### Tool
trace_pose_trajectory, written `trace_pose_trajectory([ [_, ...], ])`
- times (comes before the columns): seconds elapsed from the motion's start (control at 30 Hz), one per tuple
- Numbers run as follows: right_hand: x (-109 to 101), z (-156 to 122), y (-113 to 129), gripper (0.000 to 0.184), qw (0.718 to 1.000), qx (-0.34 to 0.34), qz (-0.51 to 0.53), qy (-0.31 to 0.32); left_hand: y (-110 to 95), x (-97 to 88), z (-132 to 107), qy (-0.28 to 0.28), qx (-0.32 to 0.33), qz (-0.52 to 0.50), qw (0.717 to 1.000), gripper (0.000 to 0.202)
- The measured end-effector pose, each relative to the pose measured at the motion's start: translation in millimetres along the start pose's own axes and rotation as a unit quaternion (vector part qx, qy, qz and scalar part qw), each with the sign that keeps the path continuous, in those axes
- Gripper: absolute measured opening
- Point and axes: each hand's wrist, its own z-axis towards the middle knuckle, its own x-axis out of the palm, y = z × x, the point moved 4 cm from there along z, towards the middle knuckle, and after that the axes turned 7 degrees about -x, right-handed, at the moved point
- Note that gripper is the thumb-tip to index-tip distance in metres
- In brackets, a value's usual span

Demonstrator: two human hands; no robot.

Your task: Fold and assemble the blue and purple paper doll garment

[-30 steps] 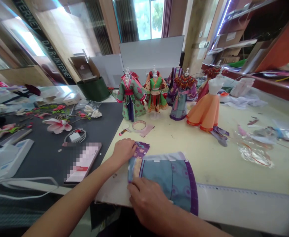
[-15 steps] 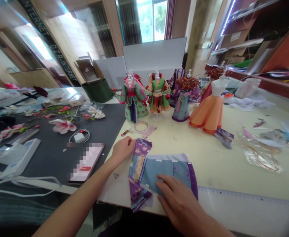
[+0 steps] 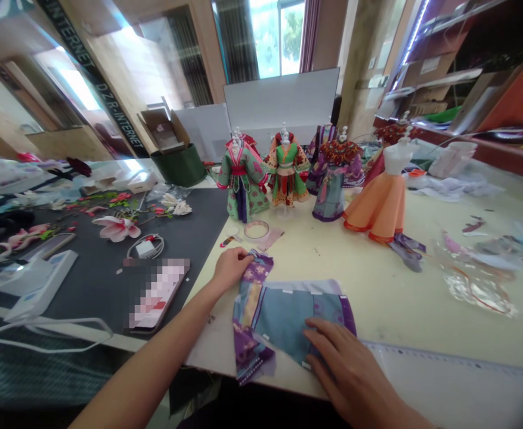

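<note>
On the table lies a small doll-sized garment piece (image 3: 283, 316) of blue-grey cloth with a dark purple edge at its right. Several short white strips sit along its borders. Down its left side runs a purple patterned fabric band (image 3: 256, 273), its ends sticking out above and below the blue cloth. My left hand (image 3: 232, 266) pinches the top end of that band between thumb and fingers. With fingers stretched out, my right hand (image 3: 348, 360) rests on the right part of the blue cloth.
Small dressed doll stands, including a green robe (image 3: 245, 179) and an orange skirt (image 3: 380, 205), stand behind. A tape roll (image 3: 256, 229) lies beyond my left hand. At left are a phone (image 3: 160, 301) and charger (image 3: 145, 248); a clear ruler (image 3: 458, 363) lies at right.
My left hand has shifted slightly right, and the band's top end is now bent over. My right hand has slid right across the blue cloth.
</note>
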Motion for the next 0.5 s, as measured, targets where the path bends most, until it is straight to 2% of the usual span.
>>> trace_pose_trajectory([
  [0.13,-12.3,19.3,-13.8,0.023,1.0,-0.006,0.014,-0.011,0.9,0.7,-2.5,0.012,-0.003,-0.091,0.996,0.023],
  [0.3,-25.6,73.3,-41.3,0.018,0.995,0.027,0.088,-0.034,-11.1,-0.8,-12.0,0.031,0.0,-0.17,0.985,0.027],
  [0.4,-21.3,108.5,-55.6,0.014,0.985,0.076,0.14,-0.06,-22.1,-3.8,-19.2,0.039,0.007,-0.197,0.98,0.027],
  [0.5,-8.7,135.9,-63.0,0.013,0.977,0.093,0.179,-0.074,-31.9,-7.1,-24.7,0.043,0.016,-0.214,0.976,0.025],
])
